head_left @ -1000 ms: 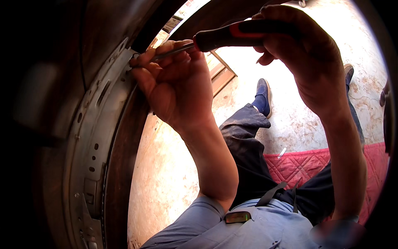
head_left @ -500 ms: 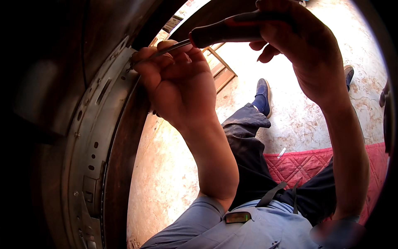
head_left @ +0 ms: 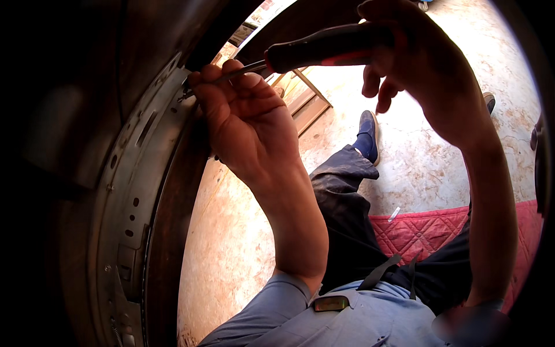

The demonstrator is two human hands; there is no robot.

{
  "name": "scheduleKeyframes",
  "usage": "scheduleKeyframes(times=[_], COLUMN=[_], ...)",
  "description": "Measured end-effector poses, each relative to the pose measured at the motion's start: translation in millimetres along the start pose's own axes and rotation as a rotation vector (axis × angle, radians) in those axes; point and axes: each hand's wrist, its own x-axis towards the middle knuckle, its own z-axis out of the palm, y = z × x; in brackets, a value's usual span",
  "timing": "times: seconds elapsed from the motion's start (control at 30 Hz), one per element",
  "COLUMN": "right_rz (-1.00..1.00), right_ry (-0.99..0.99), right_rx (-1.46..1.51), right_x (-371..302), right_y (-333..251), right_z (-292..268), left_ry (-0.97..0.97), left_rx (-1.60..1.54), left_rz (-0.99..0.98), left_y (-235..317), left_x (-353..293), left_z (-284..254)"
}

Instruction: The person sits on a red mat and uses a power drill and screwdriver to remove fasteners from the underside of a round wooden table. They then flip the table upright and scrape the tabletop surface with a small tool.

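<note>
A screwdriver (head_left: pixel 324 47) with a dark, red-trimmed handle lies nearly level, its thin shaft slanting down to the left. My right hand (head_left: pixel 436 81) grips the handle's rear end, with some fingers hanging loose below it. Closed about the shaft near its tip is my left hand (head_left: pixel 251 127), palm toward me. The tip meets a small screw (head_left: pixel 182 97) at the upper part of a metal drawer slide (head_left: pixel 139 179). The slide has slots and holes and runs along a dark wooden panel (head_left: pixel 173 191). My left fingers partly hide the tip.
Dark cabinet wood (head_left: pixel 63 139) rises close on my left. A wooden frame (head_left: pixel 312 107) lies on the pale, stained floor (head_left: pixel 428 156) ahead. My legs stretch out over a red quilted mat (head_left: pixel 413 231), with a small white piece (head_left: pixel 393 214) by its edge.
My right hand and the screwdriver handle have shifted slightly, and the handle has rolled, its red trim now below. The right hand's loose fingers hang lower. My left fingers have shifted slightly on the shaft.
</note>
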Motion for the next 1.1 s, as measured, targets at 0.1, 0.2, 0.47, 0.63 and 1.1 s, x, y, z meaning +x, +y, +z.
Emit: scheduleKeyframes(times=[0.1,0.2,0.47,0.63,1.1], right_rz=[-0.251,-0.332,0.401,-0.585,0.075], right_ry=[0.085,0.176,0.14,0.0,0.09], right_rx=[-0.357,-0.61,-0.139,-0.702,-0.394], right_x=[-0.9,4.5,11.1,2.0,6.3], right_y=[-5.6,-0.1,-46.8,6.6,-29.3], right_z=[17.2,22.8,18.2,-2.1,19.9], left_ry=[-0.107,-0.128,0.005,-0.027,0.072], left_rx=[0.014,0.017,0.06,0.071,0.148], left_rz=[-0.076,-0.091,0.014,-0.024,0.063], left_y=[8.2,11.1,2.8,7.9,2.8], left_x=[1.1,2.0,-0.9,0.9,-3.5], left_z=[-9.7,-9.9,1.8,-5.0,10.6])
